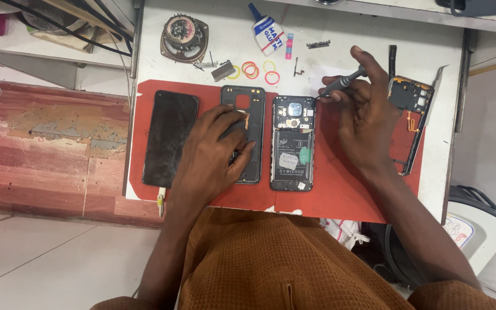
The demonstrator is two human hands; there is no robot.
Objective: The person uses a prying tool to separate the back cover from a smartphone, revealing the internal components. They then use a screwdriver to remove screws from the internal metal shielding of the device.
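Head view: right hand (368, 117) holds screwdriver (343, 83) above opened phone (292, 143).

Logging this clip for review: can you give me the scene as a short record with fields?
Setting: red work mat on a white table
Left hand: resting on the dark plastic phone back cover
Right hand: holding a slim grey screwdriver, tip at the opened phone with exposed battery
Also on mat: black phone screen panel, black inner phone frame
Beyond mat: coloured rubber bands, round speaker

Head camera, looking straight down, close above the worktable (340, 46)
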